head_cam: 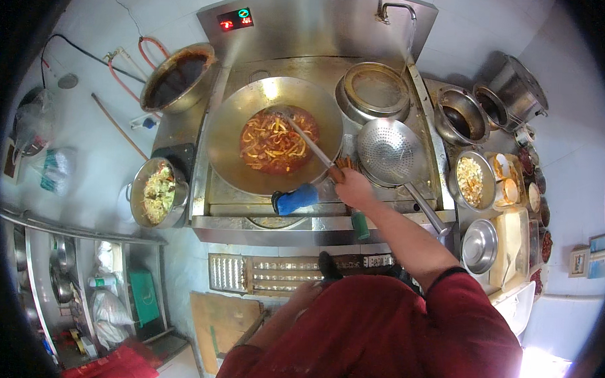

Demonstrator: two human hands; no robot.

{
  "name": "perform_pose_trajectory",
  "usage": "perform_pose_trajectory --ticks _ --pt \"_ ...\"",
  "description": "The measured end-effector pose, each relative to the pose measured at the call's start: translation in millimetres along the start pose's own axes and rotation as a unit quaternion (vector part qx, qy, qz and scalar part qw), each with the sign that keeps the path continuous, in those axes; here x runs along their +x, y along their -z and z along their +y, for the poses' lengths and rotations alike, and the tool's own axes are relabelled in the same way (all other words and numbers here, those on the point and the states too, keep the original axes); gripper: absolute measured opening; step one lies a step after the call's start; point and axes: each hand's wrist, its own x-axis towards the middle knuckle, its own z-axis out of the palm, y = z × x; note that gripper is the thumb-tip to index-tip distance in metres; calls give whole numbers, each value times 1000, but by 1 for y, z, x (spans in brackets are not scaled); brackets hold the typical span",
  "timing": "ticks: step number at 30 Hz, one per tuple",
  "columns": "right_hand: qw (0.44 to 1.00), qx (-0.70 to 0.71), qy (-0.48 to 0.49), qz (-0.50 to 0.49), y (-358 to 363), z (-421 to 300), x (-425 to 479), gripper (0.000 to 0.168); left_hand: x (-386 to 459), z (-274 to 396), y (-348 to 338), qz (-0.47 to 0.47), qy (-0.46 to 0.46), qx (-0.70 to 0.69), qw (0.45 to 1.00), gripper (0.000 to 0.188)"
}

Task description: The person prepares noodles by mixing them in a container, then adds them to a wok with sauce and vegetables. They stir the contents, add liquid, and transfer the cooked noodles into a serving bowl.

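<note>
My right hand (pixel 355 190) is closed around the wooden end of a long-handled metal ladle (pixel 309 143). The ladle's head lies partly sunk in a red, saucy stew with pale strips (pixel 279 143), inside a large wok (pixel 224 131) on the steel range. A blue cloth (pixel 298 199) rests at the wok's near rim. Right of the wok, a perforated strainer (pixel 389 147) lies with its handle toward me. My left hand (pixel 313 289) hangs low beside my body, partly hidden by my red shirt; its fingers are not clear.
A pot of chopped vegetables (pixel 138 208) and a large basin of dark liquid (pixel 153 101) stand at left. Behind the strainer is a lidded pot (pixel 353 103). At right are a bowl of diced food (pixel 455 187), an empty metal bowl (pixel 479 246) and several containers. Above, a faucet (pixel 399 6) runs.
</note>
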Motion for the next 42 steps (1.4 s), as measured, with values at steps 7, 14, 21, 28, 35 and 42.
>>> perform_pose_trajectory --ticks 7,14,21,28,35,42 --pt "994 68 -30 81 -27 60 -64 31 7 -22 19 -16 -144 92 985 33" --pt "919 388 -28 -70 -21 68 -36 20 41 15 34 27 -31 -10 999 40" --pt "839 498 -87 -200 79 63 -104 18 77 76 26 -73 -238 214 945 42" --pt "635 760 12 -140 137 230 -274 30 106 252 -64 -187 -95 24 977 36" --pt "633 772 -43 45 151 326 -444 28 106 461 -304 -219 -603 341 687 24" --pt "536 825 8 182 172 379 -524 26 122 558 -493 -204 -634 614 424 36"
